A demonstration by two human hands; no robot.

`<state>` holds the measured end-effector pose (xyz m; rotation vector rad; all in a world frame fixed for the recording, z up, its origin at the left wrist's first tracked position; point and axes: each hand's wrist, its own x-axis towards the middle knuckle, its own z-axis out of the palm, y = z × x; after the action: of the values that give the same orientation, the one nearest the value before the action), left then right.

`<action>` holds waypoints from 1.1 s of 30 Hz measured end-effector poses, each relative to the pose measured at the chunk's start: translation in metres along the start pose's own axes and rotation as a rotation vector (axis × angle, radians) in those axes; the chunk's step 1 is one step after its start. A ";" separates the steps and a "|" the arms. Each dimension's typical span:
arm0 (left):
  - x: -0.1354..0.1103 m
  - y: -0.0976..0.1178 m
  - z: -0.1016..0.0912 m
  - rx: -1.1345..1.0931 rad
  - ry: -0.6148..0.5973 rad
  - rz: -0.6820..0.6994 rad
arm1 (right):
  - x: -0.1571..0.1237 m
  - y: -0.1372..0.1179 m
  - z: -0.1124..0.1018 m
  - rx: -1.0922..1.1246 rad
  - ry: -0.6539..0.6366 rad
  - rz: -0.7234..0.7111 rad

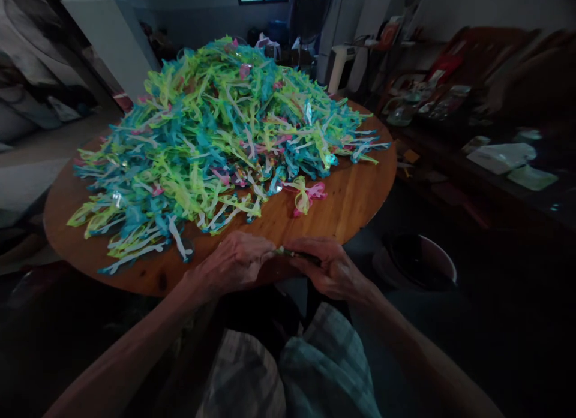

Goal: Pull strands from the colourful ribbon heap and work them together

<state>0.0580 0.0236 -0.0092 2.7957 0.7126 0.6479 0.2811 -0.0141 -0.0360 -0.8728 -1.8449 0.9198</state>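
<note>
A large heap of thin plastic pieces (pixel 225 130) in green, blue, pink and white covers most of a round wooden table (pixel 355 196). Both my hands meet at the table's near edge. My left hand (pixel 234 263) is closed in a pinch on one end of a small dark thin item (pixel 292 254). My right hand (pixel 330 268) is closed round its other end. What the item is I cannot make out. A loose yellow and pink piece (pixel 306 194) lies apart from the heap, just beyond my hands.
A dark bowl or bucket (pixel 420 263) stands on the floor to the right of the table. A cluttered dark bench (pixel 495 160) runs along the right. My lap in checked cloth (pixel 315 364) lies below the hands.
</note>
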 end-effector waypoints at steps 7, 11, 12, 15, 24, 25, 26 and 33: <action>0.009 0.014 -0.009 0.288 0.083 0.016 | 0.005 -0.004 0.003 0.395 0.136 0.301; 0.008 0.013 -0.005 0.347 -0.011 0.012 | 0.009 -0.008 -0.003 0.196 0.090 0.333; 0.007 0.012 -0.004 0.352 -0.040 0.010 | 0.010 -0.008 -0.004 0.109 0.068 0.302; 0.005 0.009 -0.001 0.346 -0.083 0.021 | 0.011 -0.006 -0.004 -0.121 0.021 0.140; 0.006 0.007 0.001 0.351 -0.092 0.074 | -0.005 0.007 0.008 -0.537 -0.066 -0.013; 0.006 0.009 0.001 0.344 -0.111 0.067 | -0.007 0.006 0.008 -0.512 -0.076 -0.006; 0.004 0.011 0.001 0.332 -0.133 0.053 | -0.008 0.004 0.009 -0.474 -0.091 0.001; -0.075 0.033 -0.046 0.291 -0.043 -0.281 | 0.029 -0.008 0.024 -0.264 -0.055 0.007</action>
<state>-0.0083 -0.0392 0.0132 2.8670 1.2520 0.4615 0.2468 0.0006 -0.0259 -1.0225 -2.0432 0.7199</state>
